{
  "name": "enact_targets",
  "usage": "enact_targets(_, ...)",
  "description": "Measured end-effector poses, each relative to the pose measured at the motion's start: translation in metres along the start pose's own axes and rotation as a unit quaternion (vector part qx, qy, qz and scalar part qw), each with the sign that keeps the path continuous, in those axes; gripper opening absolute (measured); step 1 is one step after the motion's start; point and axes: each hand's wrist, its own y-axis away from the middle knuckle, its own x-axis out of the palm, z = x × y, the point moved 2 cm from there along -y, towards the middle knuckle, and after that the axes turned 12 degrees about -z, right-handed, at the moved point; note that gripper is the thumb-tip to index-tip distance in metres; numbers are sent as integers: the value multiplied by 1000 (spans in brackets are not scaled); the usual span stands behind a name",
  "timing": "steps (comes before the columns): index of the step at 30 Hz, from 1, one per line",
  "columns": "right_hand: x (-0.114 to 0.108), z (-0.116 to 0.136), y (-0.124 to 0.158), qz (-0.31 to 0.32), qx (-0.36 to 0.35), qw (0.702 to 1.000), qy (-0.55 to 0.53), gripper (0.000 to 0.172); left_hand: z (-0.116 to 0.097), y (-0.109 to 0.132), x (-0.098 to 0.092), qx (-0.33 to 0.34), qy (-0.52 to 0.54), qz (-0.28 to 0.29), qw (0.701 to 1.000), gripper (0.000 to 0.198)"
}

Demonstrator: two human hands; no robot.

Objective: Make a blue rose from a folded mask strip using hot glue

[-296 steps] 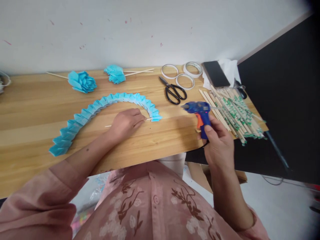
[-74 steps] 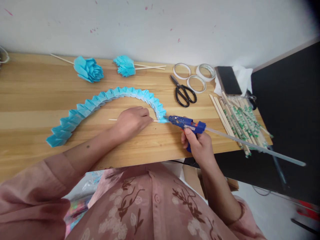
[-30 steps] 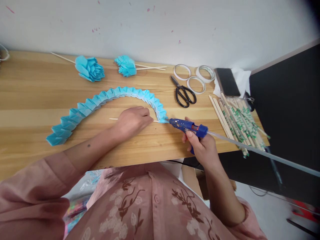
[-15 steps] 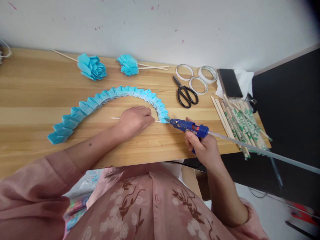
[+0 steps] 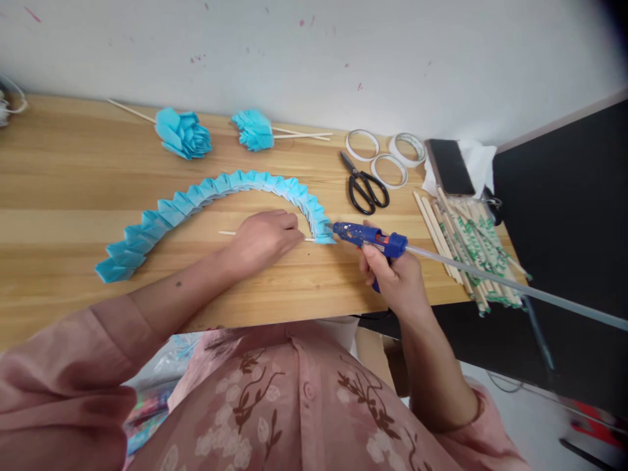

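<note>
My left hand (image 5: 267,242) is closed around a thin wooden stick (image 5: 226,233), whose right tip meets the end of a blue folded-paper strip (image 5: 235,181). That strip curves in a pleated arch across the tabletop. In my right hand (image 5: 392,271) is a blue hot glue gun (image 5: 363,237), gripped by its handle. Its nozzle points left, at the strip's right end just above the stick tip. A long translucent glue stick (image 5: 471,271) sticks out of the gun's back.
Two blue paper flowers (image 5: 184,134) on sticks lie along the back. Black-handled scissors (image 5: 363,186), several tape rolls (image 5: 389,171) and a phone (image 5: 450,167) are at the back right. Wrapped chopsticks (image 5: 478,248) lie near the right edge. A wall (image 5: 294,59) stands behind the table (image 5: 63,170).
The glue gun's nozzle has moved slightly up, from the strip's lower end to just above it. My left hand keeps its hold on the stick.
</note>
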Motion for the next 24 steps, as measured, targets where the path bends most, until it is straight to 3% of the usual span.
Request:
enact_targets(9,-6,9,-3,-45,-1,999,-7,48,0,1,1,4,0,-7,1000,41)
enact_targets(24,21,10,-17,-26,-25,999,-8,59,0,2,3,12,-17,-22,1000,40)
